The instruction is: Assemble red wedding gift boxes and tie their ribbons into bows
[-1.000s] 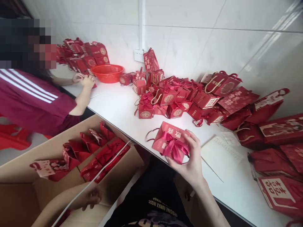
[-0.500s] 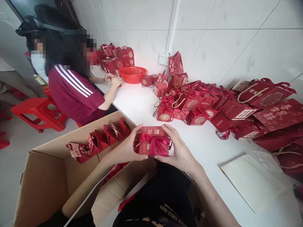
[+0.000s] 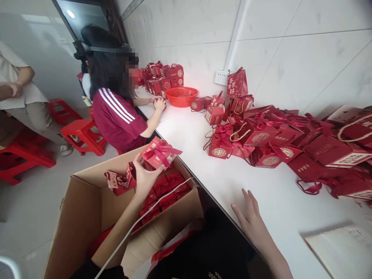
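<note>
My left hand (image 3: 145,176) is closed on a small red gift box (image 3: 154,153) tied with a dark red ribbon bow. It holds the box tilted above a large cardboard carton (image 3: 84,209). Several red gift boxes (image 3: 171,186) lie inside the carton, partly hidden by my forearm and a white cable. My right hand (image 3: 251,215) is open over the white table (image 3: 215,186) near its edge, fingers apart and nothing in them.
Many red gift boxes (image 3: 261,135) are heaped along the wall. An orange-red plastic basket (image 3: 181,101) and a notebook (image 3: 343,248) are on the table. A co-worker in a maroon shirt (image 3: 116,120) sits to the left, near red stools (image 3: 84,133). Another person stands far left.
My left hand has carried the gift box left, over the carton. My right hand has let go of it and moved down to the right. The view has turned left.
</note>
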Demonstrator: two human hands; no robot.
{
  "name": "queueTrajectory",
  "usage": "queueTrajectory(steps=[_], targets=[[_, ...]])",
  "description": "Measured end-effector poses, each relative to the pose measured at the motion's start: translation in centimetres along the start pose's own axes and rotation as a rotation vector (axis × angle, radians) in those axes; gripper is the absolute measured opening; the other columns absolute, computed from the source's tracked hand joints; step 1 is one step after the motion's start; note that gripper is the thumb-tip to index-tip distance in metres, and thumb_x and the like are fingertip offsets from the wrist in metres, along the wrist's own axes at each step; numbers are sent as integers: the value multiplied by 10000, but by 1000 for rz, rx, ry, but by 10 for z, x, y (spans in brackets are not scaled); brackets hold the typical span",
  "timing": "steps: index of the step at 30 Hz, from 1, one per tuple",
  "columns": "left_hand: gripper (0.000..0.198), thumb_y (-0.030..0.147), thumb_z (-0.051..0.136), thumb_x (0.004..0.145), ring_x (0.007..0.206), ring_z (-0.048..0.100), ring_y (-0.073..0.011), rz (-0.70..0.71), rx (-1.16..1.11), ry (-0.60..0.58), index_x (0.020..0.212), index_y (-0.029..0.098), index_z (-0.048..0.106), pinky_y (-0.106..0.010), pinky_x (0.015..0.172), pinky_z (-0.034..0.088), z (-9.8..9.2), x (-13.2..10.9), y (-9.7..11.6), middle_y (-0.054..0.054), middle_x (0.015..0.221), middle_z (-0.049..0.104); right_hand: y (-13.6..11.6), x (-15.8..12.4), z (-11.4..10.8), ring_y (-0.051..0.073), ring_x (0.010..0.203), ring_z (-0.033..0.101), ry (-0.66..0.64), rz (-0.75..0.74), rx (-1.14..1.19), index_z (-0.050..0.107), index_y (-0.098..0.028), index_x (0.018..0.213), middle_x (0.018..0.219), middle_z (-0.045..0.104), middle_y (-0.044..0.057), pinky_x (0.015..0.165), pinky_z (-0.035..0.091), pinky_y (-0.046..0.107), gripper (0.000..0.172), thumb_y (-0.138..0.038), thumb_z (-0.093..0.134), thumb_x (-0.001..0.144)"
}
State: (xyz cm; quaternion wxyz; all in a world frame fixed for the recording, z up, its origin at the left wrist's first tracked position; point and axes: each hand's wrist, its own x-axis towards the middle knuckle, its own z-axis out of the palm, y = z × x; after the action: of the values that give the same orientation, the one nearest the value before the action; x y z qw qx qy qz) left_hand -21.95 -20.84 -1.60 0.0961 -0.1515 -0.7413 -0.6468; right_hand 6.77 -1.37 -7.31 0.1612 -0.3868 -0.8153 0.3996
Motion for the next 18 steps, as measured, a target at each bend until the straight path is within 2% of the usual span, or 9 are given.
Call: queueTrajectory(steps=[2, 4, 8, 10, 13, 15, 18], targets=[[708, 303, 757, 591, 1158, 548, -272, -95, -63, 37, 1169, 201, 361, -434, 978, 474, -9, 1, -6, -155, 1247, 492, 13, -5, 7, 386, 1361, 318, 52, -40, -30, 341, -230, 1402, 1519, 230, 138, 1023, 393, 604, 659, -576, 470, 856], [686, 294, 748, 594, 1120, 574, -265, -117, -105, -4, 1162, 214, 372, -422, 936, 503, -14, -4, -7, -144, 1223, 517, 16, -7, 11, 377, 1330, 370, 92, -99, -32, 424, -215, 1334, 1467, 325, 144, 1012, 406, 599, 585, -566, 451, 866], [831, 235, 774, 537, 1212, 516, -286, 17, -108, -235, 1252, 249, 350, -394, 920, 517, -6, -22, 6, -119, 1301, 480, -8, -6, 9, 308, 1192, 518, 134, -199, 85, 530, -225, 1197, 1315, 490, 130, 954, 476, 517, 440, -519, 470, 876], [876, 248, 780, 529, 1219, 511, -303, 69, -137, -397, 1282, 250, 332, -413, 925, 515, 7, -32, 16, -118, 1313, 475, -30, -5, 3, 262, 1085, 577, 155, -265, 163, 558, -224, 1142, 1242, 536, 118, 876, 521, 434, 386, -497, 482, 880], [913, 262, 792, 524, 1219, 509, -320, 140, -196, -673, 1305, 243, 319, -430, 949, 499, 35, -48, 30, -121, 1311, 481, -60, -10, -13, 201, 847, 620, 79, -324, 245, 594, -207, 976, 922, 631, 63, 715, 521, 325, 332, -486, 424, 915], [921, 262, 790, 539, 1240, 487, -322, 154, -237, -847, 1321, 250, 304, -427, 969, 487, 56, -59, 38, -120, 1328, 470, -73, -16, -24, 165, 679, 574, 17, -314, 250, 587, -199, 828, 733, 599, 22, 603, 469, 279, 367, -501, 401, 921], [925, 245, 783, 553, 1257, 468, -312, 171, -261, -1014, 1331, 266, 283, -436, 1009, 458, 84, -77, 46, -114, 1368, 427, -74, -29, -38, 128, 543, 471, 77, -213, 270, 519, -192, 630, 579, 507, -9, 525, 387, 257, 427, -500, 432, 912]])
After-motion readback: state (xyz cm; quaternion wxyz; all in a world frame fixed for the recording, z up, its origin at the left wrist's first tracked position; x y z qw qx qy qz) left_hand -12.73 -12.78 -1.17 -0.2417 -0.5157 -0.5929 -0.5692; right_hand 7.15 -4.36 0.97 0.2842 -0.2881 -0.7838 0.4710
